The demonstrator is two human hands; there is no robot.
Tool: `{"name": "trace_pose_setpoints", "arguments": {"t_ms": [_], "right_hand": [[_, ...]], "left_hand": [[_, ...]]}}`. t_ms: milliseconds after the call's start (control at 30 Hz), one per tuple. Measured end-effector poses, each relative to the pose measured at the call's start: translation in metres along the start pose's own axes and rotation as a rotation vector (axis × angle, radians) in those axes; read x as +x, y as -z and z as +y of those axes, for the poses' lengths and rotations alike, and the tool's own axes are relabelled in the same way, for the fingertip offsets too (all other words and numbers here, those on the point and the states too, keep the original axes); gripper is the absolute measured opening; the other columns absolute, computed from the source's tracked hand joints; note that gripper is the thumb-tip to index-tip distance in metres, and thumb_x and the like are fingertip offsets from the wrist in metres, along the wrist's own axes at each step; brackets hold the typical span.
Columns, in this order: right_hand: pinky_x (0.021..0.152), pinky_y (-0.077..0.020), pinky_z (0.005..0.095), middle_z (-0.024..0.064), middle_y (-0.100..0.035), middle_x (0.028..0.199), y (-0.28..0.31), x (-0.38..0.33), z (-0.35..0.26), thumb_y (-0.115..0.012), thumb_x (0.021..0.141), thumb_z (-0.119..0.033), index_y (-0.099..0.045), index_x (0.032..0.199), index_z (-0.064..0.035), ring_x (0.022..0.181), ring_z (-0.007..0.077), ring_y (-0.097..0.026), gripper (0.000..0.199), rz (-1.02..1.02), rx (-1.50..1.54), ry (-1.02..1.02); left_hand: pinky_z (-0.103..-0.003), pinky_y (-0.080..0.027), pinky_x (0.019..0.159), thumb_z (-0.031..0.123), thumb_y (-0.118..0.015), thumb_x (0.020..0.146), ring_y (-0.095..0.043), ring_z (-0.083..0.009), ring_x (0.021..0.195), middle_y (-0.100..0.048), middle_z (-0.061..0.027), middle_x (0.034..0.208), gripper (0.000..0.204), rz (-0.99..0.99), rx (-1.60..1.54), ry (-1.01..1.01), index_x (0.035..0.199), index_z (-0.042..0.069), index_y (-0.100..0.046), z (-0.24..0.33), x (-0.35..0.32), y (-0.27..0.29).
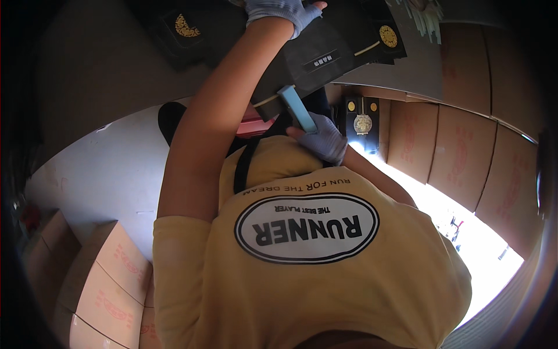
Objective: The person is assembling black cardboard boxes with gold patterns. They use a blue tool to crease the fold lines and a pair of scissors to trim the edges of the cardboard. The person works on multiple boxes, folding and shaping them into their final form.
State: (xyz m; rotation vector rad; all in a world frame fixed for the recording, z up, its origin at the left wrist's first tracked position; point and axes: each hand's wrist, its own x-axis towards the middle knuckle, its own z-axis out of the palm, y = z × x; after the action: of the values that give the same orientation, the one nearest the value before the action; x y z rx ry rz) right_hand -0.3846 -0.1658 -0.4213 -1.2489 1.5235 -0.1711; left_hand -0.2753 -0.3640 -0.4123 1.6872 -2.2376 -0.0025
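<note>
My left hand, in a pale glove, reaches up and holds the top of a flat black carton sheet that bears a gold round emblem near its far corner. In my right hand, also gloved, is a light blue flat tool. The tool's end rests against the sheet's lower edge. My yellow shirt and a black apron strap fill the lower middle and hide what lies under the sheet.
Another black piece with a gold emblem lies at the top left. A small black box with gold marks stands by my right hand. Brown cardboard cartons line the right side. More cartons sit at the lower left on a pale floor.
</note>
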Motion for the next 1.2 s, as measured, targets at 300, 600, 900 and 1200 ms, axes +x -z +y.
{"name": "trace_pose_setpoints", "arguments": {"t_ms": [300, 600, 900, 1200], "right_hand": [[0.062, -0.0447, 0.0266, 0.0048, -0.058, 0.078, 0.006, -0.013, 0.077, -0.071, 0.075, -0.019, -0.055, 0.102, -0.0047, 0.069, 0.0104, -0.055, 0.035, 0.195, 0.463, 0.004], [0.071, -0.0468, 0.0294, 0.0081, -0.06, 0.084, -0.007, -0.007, 0.062, -0.067, 0.073, -0.012, -0.055, 0.101, -0.0041, 0.078, 0.0146, -0.059, 0.031, 0.191, 0.486, 0.139], [0.071, -0.0498, 0.0316, 0.0086, -0.061, 0.081, 0.013, -0.031, 0.044, -0.064, 0.071, -0.009, -0.054, 0.102, -0.0077, 0.078, 0.0218, -0.063, 0.033, 0.22, 0.166, 0.241], [0.067, -0.0434, 0.0247, 0.0027, -0.054, 0.083, 0.034, -0.025, 0.126, -0.07, 0.076, -0.021, -0.052, 0.104, -0.0038, 0.075, 0.0115, -0.053, 0.038, 0.463, 0.867, 0.284]], "left_hand": [[-0.047, -0.037, 0.092, 0.036, -0.059, 0.083, -0.046, -0.0392, 0.112, -0.043, -0.0059, 0.133, 0.042, 0.141, 0.484, -0.387, 0.123, 0.027, -0.049, -0.237, -0.067, 0.026], [-0.04, -0.03, 0.102, 0.053, -0.044, 0.086, -0.04, -0.0319, 0.122, -0.05, -0.014, 0.125, 0.051, -0.25, 0.095, 0.368, 0.125, 0.022, -0.051, -0.283, -0.017, 0.104], [-0.05, -0.002, 0.11, 0.063, -0.028, 0.086, -0.008, -0.0394, 0.137, -0.009, -0.0224, 0.148, 0.072, -0.252, 0.184, -0.154, 0.143, 0.021, -0.022, -0.087, 0.102, 0.031], [-0.054, -0.011, 0.107, 0.065, -0.044, 0.079, -0.024, -0.0426, 0.129, -0.03, -0.0217, 0.139, 0.064, -0.131, 0.047, -0.479, 0.134, 0.033, -0.041, -0.002, -0.021, 0.014]]}}
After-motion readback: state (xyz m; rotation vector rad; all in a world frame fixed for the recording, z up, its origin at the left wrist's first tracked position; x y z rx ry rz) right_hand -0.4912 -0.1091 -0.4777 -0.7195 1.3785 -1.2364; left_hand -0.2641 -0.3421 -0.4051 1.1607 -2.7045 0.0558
